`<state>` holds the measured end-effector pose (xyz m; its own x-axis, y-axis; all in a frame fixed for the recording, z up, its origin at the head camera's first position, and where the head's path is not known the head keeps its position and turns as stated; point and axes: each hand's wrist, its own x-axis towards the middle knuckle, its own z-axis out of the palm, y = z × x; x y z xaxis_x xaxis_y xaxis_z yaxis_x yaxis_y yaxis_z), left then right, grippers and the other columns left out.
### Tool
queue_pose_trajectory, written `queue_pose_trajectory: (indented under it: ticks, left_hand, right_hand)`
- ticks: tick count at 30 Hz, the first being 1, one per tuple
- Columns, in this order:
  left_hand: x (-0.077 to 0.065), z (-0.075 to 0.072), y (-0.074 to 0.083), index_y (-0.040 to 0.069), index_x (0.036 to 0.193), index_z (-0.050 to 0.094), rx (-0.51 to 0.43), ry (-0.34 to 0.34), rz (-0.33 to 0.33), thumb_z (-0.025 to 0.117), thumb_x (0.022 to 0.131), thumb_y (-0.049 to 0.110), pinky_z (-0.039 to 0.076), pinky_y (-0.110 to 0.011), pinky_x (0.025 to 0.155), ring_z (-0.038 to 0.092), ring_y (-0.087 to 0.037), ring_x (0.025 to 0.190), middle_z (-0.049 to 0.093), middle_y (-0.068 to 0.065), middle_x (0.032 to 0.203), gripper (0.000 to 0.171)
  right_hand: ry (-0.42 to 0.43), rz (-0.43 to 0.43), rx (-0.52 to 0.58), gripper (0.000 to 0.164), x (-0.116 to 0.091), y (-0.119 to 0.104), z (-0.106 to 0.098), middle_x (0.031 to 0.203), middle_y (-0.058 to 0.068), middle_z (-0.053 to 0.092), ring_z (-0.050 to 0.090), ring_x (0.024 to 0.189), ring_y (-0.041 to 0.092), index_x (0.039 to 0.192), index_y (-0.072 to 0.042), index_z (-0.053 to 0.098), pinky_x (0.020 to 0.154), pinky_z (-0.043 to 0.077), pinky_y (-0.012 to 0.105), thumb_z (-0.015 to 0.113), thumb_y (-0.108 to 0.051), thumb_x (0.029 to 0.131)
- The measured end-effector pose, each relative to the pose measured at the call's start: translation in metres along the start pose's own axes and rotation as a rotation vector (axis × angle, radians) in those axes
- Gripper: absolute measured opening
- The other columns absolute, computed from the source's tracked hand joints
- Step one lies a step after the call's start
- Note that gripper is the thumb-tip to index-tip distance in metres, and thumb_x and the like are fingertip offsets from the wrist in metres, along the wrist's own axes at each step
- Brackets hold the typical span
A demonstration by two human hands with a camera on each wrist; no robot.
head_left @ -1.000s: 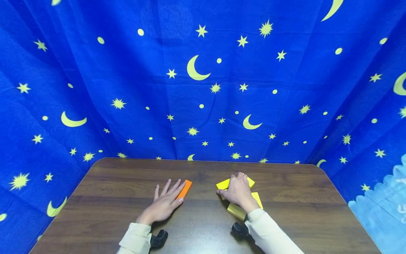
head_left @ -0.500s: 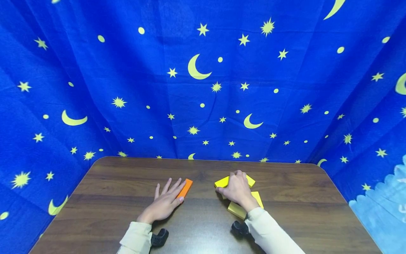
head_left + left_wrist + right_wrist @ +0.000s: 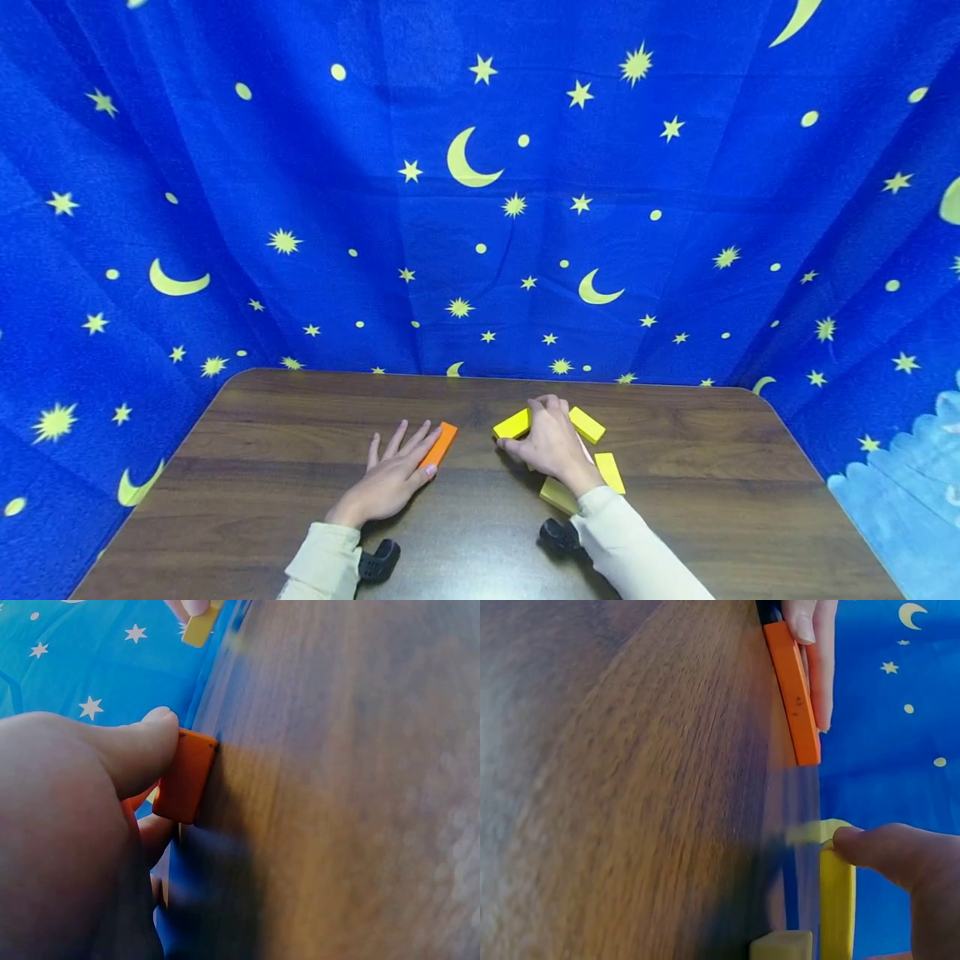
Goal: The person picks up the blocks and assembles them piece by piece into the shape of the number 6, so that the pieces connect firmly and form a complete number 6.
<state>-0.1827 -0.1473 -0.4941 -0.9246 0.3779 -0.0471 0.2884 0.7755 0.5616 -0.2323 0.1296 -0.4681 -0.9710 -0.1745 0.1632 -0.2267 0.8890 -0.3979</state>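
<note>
My left hand (image 3: 387, 483) lies on the table with fingers spread and straight. Its thumb and index finger touch an orange block (image 3: 438, 446), the thumb at the near end in the left wrist view (image 3: 187, 780). My right hand (image 3: 557, 443) grips a bright yellow block (image 3: 513, 423) at the left of a small group, thumb toward the near side. In the right wrist view the thumb tip meets this blurred yellow block (image 3: 811, 832). Part of the group is hidden beneath the palm.
Around the right hand lie a yellow block (image 3: 587, 425), a paler yellow block (image 3: 610, 473), a dull yellow block (image 3: 558, 496) and a pale pink piece (image 3: 584, 450). A blue curtain (image 3: 360, 167) with moons and stars hangs behind the wooden table (image 3: 300, 417).
My right hand has shifted left with the bright yellow block, which now stands apart from the yellow block at its right. The left hand and orange block have stayed in place.
</note>
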Motion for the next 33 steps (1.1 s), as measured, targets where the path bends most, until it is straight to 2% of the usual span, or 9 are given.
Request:
queue_pose_trajectory:
  ticks: [15, 23, 33]
  left_hand:
    - [0.0, 0.0, 0.0, 0.018, 0.159, 0.031, 0.002, -0.006, -0.008, 0.045, 0.107, 0.036, -0.011, -0.068, 0.112, 0.005, -0.04, 0.153, 0.024, -0.008, 0.165, 0.057]
    - [0.0, -0.001, 0.001, 0.018, 0.159, 0.032, 0.01, -0.005, -0.014, 0.044, 0.107, 0.039, -0.01, -0.068, 0.112, 0.005, -0.04, 0.153, 0.025, -0.008, 0.165, 0.057]
    - [0.001, -0.001, 0.002, 0.019, 0.159, 0.032, 0.0, -0.017, -0.024, 0.043, 0.107, 0.04, -0.011, -0.068, 0.111, 0.004, -0.041, 0.153, 0.024, -0.008, 0.165, 0.057]
  right_hand:
    - [0.039, -0.105, 0.115, 0.084, 0.013, -0.006, 0.012, 0.131, 0.019, 0.057, 0.048, 0.121, 0.035, 0.129, 0.006, 0.062, 0.096, 0.047, 0.045, 0.089, -0.045, 0.067]
    - [0.0, -0.172, 0.151, 0.085, 0.024, -0.005, 0.016, 0.133, 0.017, 0.057, 0.047, 0.124, 0.034, 0.133, 0.004, 0.06, 0.102, 0.045, 0.045, 0.088, -0.045, 0.069]
    - [-0.035, -0.175, 0.188, 0.084, 0.037, -0.011, 0.023, 0.136, 0.016, 0.056, 0.045, 0.128, 0.033, 0.133, 0.004, 0.06, 0.106, 0.042, 0.045, 0.088, -0.044, 0.07]
